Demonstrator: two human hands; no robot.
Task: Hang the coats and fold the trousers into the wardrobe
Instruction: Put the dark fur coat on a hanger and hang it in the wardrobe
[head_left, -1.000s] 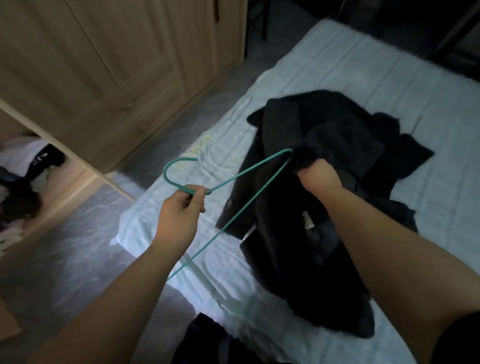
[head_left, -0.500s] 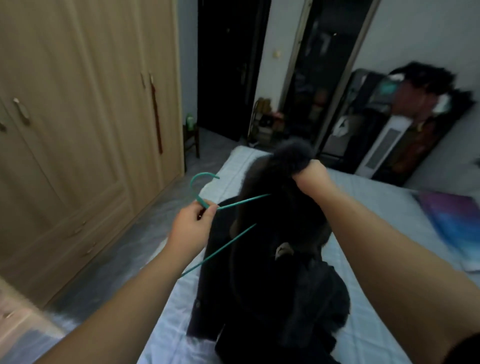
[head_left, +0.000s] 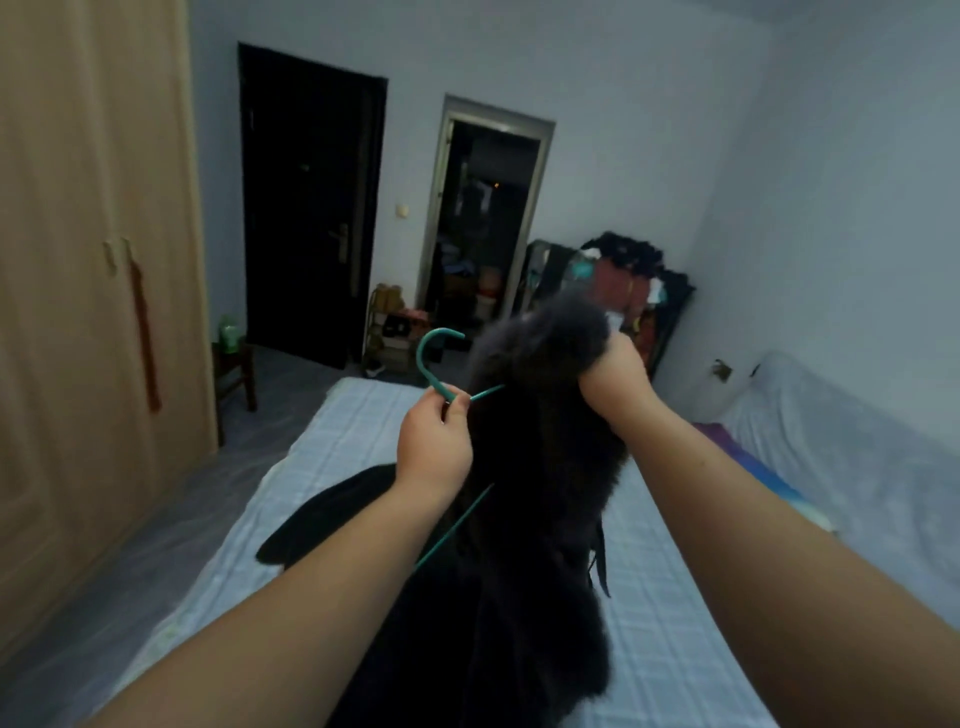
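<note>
Your right hand (head_left: 613, 371) is clenched around the furry collar of the black coat (head_left: 540, 493), holding it up above the bed (head_left: 675, 649) so the garment hangs down in front of you, its lower part reaching the mattress near the bed's near edge. Part of the coat — a dark flap, perhaps a sleeve — lies spread on the sheet toward the bed's left edge. Your left hand (head_left: 434, 449) pinches the green wire hanger (head_left: 434, 364) just below its hook, fingers curled on the neck; the hook curves up and to the right, and one arm of the hanger runs into the coat by the collar while the other green wire shows again below your wrist, slanting down along the coat's left side. How far the hanger sits inside the coat you cannot tell, since the fabric hides it. The wooden wardrobe (head_left: 93, 312) stands along the left, its doors closed in the part you see, well apart from the coat. Beyond the bed's far edge are a dark door (head_left: 306, 208) and an open doorway (head_left: 483, 223).
</note>
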